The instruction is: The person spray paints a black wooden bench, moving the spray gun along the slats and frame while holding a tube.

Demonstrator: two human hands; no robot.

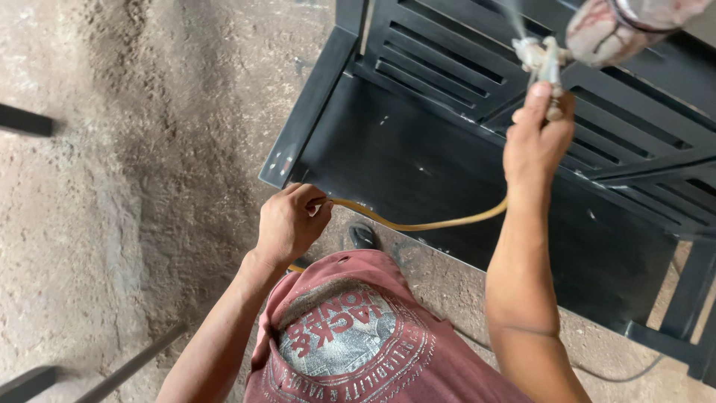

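While the right hand [535, 142] is clamped on the grip of a paint spray gun [548, 63], raised over the slatted back of a black metal bench [418, 149], the left hand [287, 222] is closed around the yellow air hose [425, 222] near the bench's front corner. If that hose sags, it would likely drag across the dark seat panel and smear any wet coating; the bench sits on a rough concrete floor [112, 186].

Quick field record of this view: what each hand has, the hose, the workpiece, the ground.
left hand: closed on the yellow hose, held low
right hand: raised, gripping the spray gun, paint-stained cup beside it
hose path: runs from the left hand across to the right wrist
workpiece: black metal bench, slatted back, flat seat
ground: rough dirt floor
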